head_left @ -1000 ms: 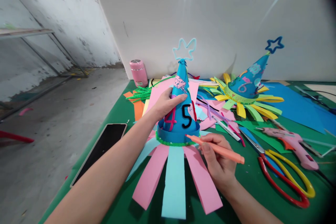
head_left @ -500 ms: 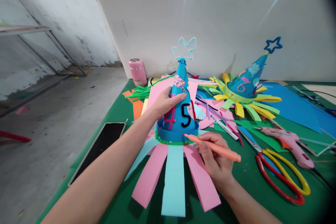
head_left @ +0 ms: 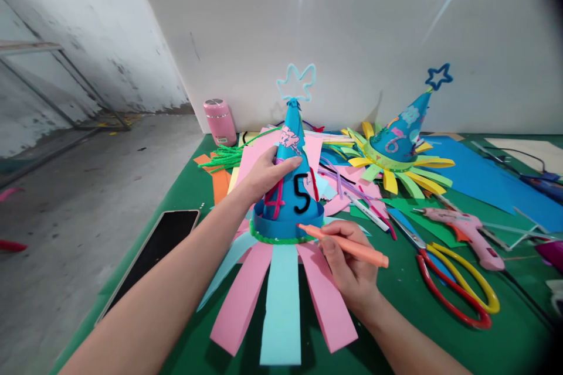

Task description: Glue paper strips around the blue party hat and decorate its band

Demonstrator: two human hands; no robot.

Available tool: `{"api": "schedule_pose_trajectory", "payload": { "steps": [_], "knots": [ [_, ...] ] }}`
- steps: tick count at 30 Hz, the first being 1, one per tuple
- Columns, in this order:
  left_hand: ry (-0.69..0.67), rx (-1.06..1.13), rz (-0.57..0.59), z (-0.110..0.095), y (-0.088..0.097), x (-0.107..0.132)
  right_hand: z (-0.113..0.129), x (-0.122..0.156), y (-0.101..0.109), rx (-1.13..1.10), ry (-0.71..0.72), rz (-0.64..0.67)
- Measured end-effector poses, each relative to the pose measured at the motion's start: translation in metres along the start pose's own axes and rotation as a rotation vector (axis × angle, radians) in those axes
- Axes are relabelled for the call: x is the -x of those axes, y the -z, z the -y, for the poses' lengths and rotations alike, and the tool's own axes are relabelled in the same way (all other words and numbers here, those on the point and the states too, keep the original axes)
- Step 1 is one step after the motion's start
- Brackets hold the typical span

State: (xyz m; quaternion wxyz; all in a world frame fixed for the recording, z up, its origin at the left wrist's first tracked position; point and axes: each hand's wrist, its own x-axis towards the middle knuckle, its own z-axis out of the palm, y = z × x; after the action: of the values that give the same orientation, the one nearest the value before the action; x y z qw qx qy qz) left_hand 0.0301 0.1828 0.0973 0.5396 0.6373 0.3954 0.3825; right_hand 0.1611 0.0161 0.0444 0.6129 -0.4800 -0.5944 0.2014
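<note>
A blue paper cone hat (head_left: 294, 187) stands on the green table (head_left: 396, 310), with pipe-cleaner numbers on its side, a light blue pipe-cleaner shape on top and pink and light blue paper strips fanned out from its base. My left hand (head_left: 264, 173) is wrapped round the cone's middle. My right hand (head_left: 349, 266) grips an orange marker (head_left: 343, 243), whose tip touches the blue band at the hat's base.
A second cone hat (head_left: 398, 137) with yellow and green strips stands at the back right. Red and yellow scissors (head_left: 453, 281), a pink glue gun (head_left: 466, 228), a phone (head_left: 153, 252), a pink tumbler (head_left: 219, 122) and loose paper lie around. A white board (head_left: 352, 41) closes the back.
The view has shifted a little, so everything sits further left in the picture. Both hands keep their hold; the marker tip stays at the hat's base band.
</note>
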Motion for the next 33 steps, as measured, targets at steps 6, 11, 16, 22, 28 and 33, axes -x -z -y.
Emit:
{"api": "schedule_pose_trajectory", "payload": {
  "steps": [6,11,16,22,28,33],
  "knots": [
    [0.003,-0.042,-0.022,0.0020,0.0020,-0.0021,0.0023,-0.0022,-0.0005,0.027,0.015,-0.004],
    [0.007,-0.012,-0.019,0.0003,0.0003,-0.0011,-0.0004,-0.0028,-0.0014,0.046,0.050,-0.024],
    [-0.021,0.026,0.004,0.0013,-0.0005,-0.0026,0.0009,-0.0037,-0.0023,0.057,0.053,-0.031],
    [-0.036,-0.018,0.027,0.0042,0.0009,-0.0033,0.0018,-0.0041,-0.0003,0.057,0.050,-0.028],
    [-0.028,-0.028,0.023,0.0019,0.0005,-0.0031,0.0009,-0.0026,-0.0012,0.027,0.011,-0.011],
    [-0.028,-0.030,0.024,0.0023,0.0005,-0.0022,0.0002,-0.0018,-0.0023,0.022,0.018,0.010]
  ]
}}
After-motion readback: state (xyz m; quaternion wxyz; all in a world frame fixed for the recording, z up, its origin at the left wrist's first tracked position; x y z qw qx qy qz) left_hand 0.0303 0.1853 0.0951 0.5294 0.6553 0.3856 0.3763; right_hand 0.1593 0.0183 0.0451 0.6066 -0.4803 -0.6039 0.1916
